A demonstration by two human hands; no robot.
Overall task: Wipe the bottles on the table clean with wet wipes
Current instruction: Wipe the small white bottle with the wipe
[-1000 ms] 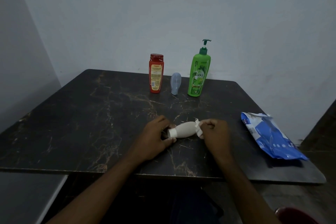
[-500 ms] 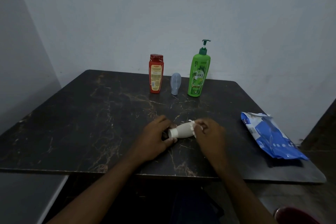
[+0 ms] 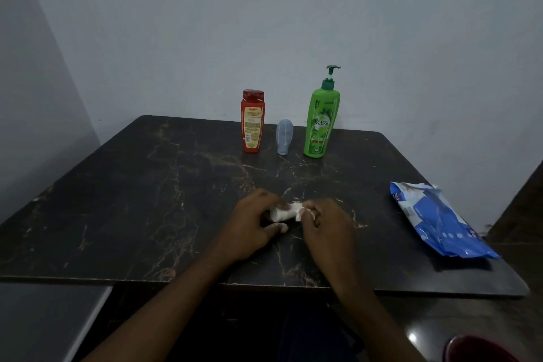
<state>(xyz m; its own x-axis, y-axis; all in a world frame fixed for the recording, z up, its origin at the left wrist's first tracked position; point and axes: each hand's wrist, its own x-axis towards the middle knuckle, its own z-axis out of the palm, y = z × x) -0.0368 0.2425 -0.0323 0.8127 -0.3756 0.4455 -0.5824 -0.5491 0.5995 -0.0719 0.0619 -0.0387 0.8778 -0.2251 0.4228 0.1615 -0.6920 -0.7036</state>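
Nearest you, your left grip [image 3: 252, 220] is curled round one end of the small white bottle [image 3: 283, 214]. The bottle lies on its side low over the surface [image 3: 147, 214], not far from the front edge; I cannot tell whether it rests there or is held just clear. Your right grip [image 3: 326, 223] pinches the wet wipe [image 3: 304, 213], bunched against the bottle's other end and covering much of its body.

The main risk is here. You hold only a short end of a smooth bottle that is probably damp, so a firm stroke could twist it out of your fingers and send it rolling toward the front edge. A bunched wipe also cleans only a small patch. The part under your left fingers will likely stay dirty unless you shift your hold.

Further out on the right, the blue wipes pack [image 3: 437, 220] lies crumpled close to the surface's right edge. A careless reach could push it off.

Farthest back, the red bottle [image 3: 252, 122], the small grey-blue bottle [image 3: 284, 137] and the green pump bottle [image 3: 321, 122] stand upright in a close row. The green one is tall and narrow, so it likely tips easily. Reaching with wet fingers for the small one between them could knock over either neighbour.
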